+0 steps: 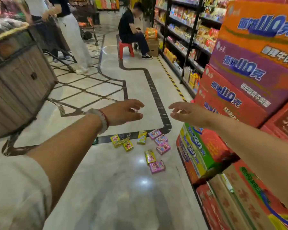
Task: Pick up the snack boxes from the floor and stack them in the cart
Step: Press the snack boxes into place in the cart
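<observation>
Below both empty hands [123, 112], well apart, snack boxes [150, 146] apparently lie scattered.

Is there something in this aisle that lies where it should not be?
Yes. Small yellow snack boxes and pink snack boxes lie scattered on the shiny floor at differing angles, beside the stacked cartons. Both the left hand and the right hand are open above them, holding nothing.

Four yellow snack boxes [128, 141] are counted on the floor [116, 171]; four pink snack boxes [160, 143] beside them.
</observation>
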`<state>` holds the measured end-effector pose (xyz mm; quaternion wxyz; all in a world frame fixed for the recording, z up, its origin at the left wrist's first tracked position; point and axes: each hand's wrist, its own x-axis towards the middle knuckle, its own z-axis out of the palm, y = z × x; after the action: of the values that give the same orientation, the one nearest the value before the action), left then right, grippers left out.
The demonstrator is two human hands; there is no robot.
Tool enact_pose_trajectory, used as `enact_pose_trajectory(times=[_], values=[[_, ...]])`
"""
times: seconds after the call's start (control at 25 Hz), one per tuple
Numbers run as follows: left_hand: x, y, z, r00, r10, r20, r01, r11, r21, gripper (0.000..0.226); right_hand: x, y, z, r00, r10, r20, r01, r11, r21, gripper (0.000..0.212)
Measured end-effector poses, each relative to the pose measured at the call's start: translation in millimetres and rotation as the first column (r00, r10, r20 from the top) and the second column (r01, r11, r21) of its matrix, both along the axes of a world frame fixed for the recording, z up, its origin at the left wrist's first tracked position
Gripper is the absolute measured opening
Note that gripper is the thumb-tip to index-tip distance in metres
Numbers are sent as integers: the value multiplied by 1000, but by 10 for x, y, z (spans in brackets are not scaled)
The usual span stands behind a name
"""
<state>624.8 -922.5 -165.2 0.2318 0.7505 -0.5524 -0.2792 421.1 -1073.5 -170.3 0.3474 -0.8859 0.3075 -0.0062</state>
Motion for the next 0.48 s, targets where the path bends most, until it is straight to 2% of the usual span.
enact_pose_trajectory(times=[0.16,0.32,0.48], values=[[379,-885,-603,998,-68,3,68,994,88,44,398,-754,-698,991,-7,-132,11,999,35,44],[819,-1724,-1427,998,-47,-28,51,989,141,44,933,-1604,-1481,976,27,-216,-19,999,38,44],[1275,-2399,-2585,1000,-17,-19,20,981,191,42,1372,-2224,-2704,964,-29,-264,57,993,99,45]])
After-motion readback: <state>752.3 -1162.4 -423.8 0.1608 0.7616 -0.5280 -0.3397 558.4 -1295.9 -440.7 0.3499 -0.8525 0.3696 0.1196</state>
